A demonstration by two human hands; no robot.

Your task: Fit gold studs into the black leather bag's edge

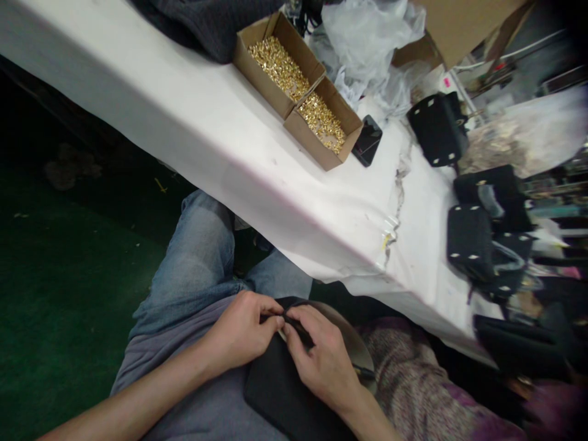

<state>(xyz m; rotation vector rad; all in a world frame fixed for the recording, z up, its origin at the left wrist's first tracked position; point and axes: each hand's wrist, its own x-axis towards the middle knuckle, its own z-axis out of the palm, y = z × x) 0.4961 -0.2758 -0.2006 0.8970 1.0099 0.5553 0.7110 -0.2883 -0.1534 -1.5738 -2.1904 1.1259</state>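
A black handbag [289,392] rests on my lap, partly covered by my hands and forearms. My left hand [248,331] is closed, its thumb and fingers pinching the bag's upper edge. Right beside it, my right hand [321,352] grips the same edge, with its thumb and fingertips almost touching those of the left. Whatever small part may lie between the fingertips is too hidden to make out. Behind my right hand shows a curved, brownish-grey surface [356,337], which I cannot identify.
On the white-covered table [184,104], two joined cardboard boxes [316,153] hold small gold metal pieces. A black phone [368,141] lies beside them, near clear plastic bags [372,43]. Several black handbags [471,236] stand rightward. A person in patterned clothing [413,373] sits close on my right.
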